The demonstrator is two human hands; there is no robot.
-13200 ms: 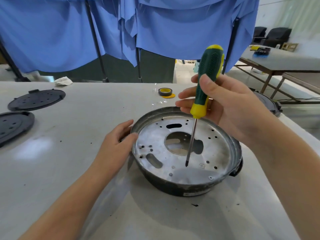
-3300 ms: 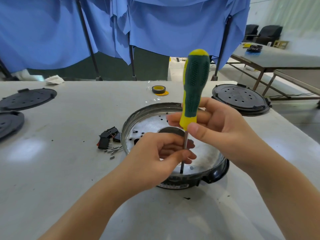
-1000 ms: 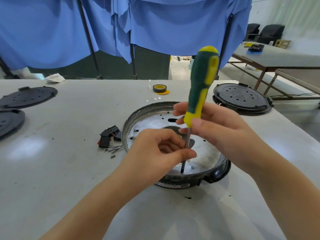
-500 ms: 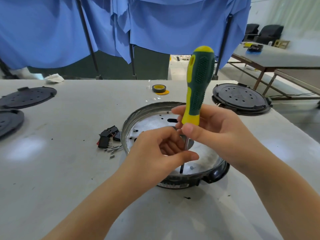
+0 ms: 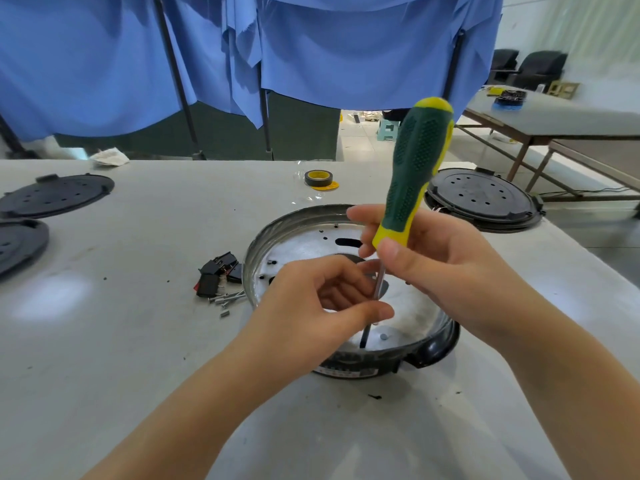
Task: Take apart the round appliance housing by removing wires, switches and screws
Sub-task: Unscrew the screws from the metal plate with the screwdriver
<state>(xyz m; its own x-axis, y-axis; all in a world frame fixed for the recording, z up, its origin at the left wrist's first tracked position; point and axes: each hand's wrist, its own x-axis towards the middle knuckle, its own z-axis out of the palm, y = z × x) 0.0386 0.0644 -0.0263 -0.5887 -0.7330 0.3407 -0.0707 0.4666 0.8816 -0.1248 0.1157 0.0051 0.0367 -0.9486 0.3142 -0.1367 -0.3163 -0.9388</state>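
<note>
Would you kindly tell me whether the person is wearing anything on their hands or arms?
Nothing is worn: the left hand and right hand are bare, without gloves, rings or a watch. Both forearms are uncovered to the frame's edge; no sleeve shows.

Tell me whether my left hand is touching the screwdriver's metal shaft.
Touching. The head view shows the left hand with thumb and fingers curled round the metal shaft of the green and yellow screwdriver, no gap visible.

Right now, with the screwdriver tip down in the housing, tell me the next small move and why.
Probably keep turning: the right hand holds the screwdriver handle, the left hand steadies its shaft, and the tip sits on the housing plate.
</note>
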